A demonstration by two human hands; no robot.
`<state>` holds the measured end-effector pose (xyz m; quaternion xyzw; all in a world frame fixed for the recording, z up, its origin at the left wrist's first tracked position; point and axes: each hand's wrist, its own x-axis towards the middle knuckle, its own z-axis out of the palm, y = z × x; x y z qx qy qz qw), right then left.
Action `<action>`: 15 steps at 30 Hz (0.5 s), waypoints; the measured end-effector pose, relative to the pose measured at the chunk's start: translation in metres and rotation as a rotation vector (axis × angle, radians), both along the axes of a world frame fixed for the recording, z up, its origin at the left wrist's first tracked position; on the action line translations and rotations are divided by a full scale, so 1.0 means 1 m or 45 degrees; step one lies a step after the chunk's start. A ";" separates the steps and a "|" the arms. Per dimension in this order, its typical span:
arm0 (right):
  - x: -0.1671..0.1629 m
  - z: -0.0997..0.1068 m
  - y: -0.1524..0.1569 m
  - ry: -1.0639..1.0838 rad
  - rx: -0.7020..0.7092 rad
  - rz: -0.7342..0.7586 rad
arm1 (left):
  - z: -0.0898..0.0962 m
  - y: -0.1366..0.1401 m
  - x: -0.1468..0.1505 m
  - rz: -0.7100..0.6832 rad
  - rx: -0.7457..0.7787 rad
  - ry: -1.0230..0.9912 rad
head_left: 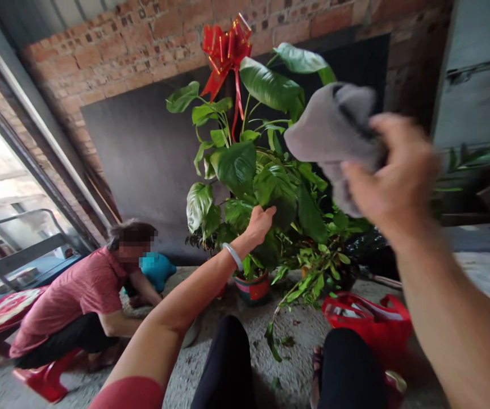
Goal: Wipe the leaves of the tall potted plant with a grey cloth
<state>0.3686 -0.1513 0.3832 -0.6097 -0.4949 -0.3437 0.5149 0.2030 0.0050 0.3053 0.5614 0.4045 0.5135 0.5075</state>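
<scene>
Head view: a cloth [324,128] is gripped by the right hand [398,176]; a green leaf [278,190] is pinched by the left hand [261,224].

Crumpled grey cloth [328,128] — aloft near a glossy, broad-leaved green potted plant [236,167]

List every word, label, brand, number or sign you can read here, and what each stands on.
None: no text can be read anywhere in the picture.
Red bow: no lettering visible.
Striped plant pot: no legible text.
Red bag: no legible text.
Gray cloth in the right hand: blurred, so any small mark would be unreadable.
</scene>
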 end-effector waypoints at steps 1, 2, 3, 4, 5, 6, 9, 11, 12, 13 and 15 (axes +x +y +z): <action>-0.009 -0.011 0.008 -0.025 -0.177 0.054 | 0.001 -0.001 0.001 0.027 0.009 0.024; -0.016 -0.026 0.012 -0.044 -0.364 0.125 | 0.001 -0.002 0.001 0.034 0.017 0.029; -0.020 -0.042 0.012 -0.041 -0.522 0.197 | 0.001 -0.003 -0.001 0.022 0.027 0.021; -0.020 -0.057 0.008 -0.011 -0.630 0.264 | 0.000 -0.003 -0.004 0.010 0.037 0.006; -0.016 -0.067 0.001 0.050 -0.674 0.313 | -0.002 -0.003 -0.007 0.002 0.045 -0.008; -0.008 -0.072 -0.007 0.135 -0.637 0.322 | -0.004 -0.002 -0.011 -0.002 0.051 -0.017; 0.026 -0.050 -0.019 0.313 -0.222 0.137 | -0.009 -0.001 -0.017 -0.001 0.041 -0.018; 0.042 -0.025 -0.008 0.321 0.010 -0.059 | -0.011 -0.001 -0.017 -0.009 0.027 -0.024; 0.045 -0.017 0.001 0.308 0.024 -0.131 | -0.012 -0.002 -0.016 -0.014 0.022 -0.033; 0.045 -0.015 0.013 0.284 -0.049 -0.168 | -0.012 -0.003 -0.015 -0.019 0.021 -0.040; 0.038 -0.031 0.035 0.217 -0.334 -0.156 | -0.013 -0.004 -0.013 -0.018 0.024 -0.046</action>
